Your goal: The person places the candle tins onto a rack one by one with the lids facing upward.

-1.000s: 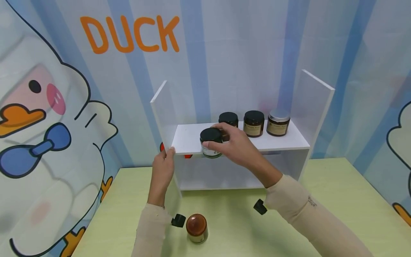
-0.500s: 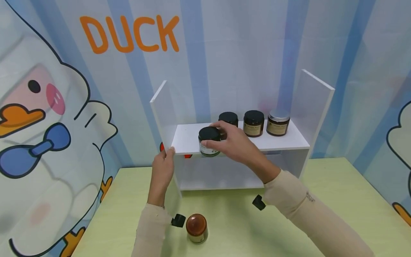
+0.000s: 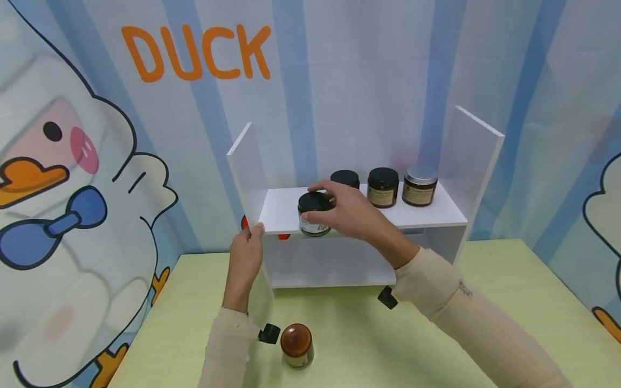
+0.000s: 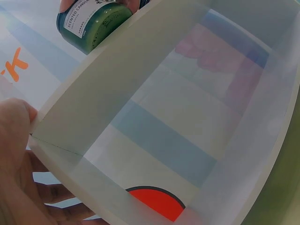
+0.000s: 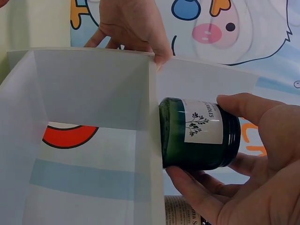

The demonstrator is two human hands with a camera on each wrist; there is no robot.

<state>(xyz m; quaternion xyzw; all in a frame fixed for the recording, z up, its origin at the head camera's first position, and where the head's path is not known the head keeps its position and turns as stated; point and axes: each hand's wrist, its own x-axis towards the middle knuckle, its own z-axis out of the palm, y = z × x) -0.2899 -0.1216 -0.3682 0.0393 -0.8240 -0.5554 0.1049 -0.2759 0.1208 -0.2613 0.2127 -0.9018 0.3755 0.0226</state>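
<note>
A green glass scented candle (image 3: 314, 229) with a black lid and white label is at the front edge of the white shelf's upper board (image 3: 281, 207). My right hand (image 3: 351, 215) grips it, thumb at the front and fingers behind. The right wrist view shows the candle jar (image 5: 201, 133) upright, its base right at the board. My left hand (image 3: 246, 256) holds the front edge of the shelf's left side panel (image 3: 246, 172), thumb on the edge. In the left wrist view, the fingers (image 4: 56, 192) extend along the panel's outer side.
Behind the right hand stands a black-lidded jar (image 3: 345, 177), partly hidden. Another black-lidded jar (image 3: 383, 188) and a silver-lidded jar (image 3: 420, 187) stand to its right. A brown-topped jar (image 3: 297, 345) stands on the table (image 3: 349, 350) in front. A duck-print curtain (image 3: 368, 81) hangs behind.
My right hand has shifted the green candle slightly left and a little back over the upper board. The left hand stays on the side panel.
</note>
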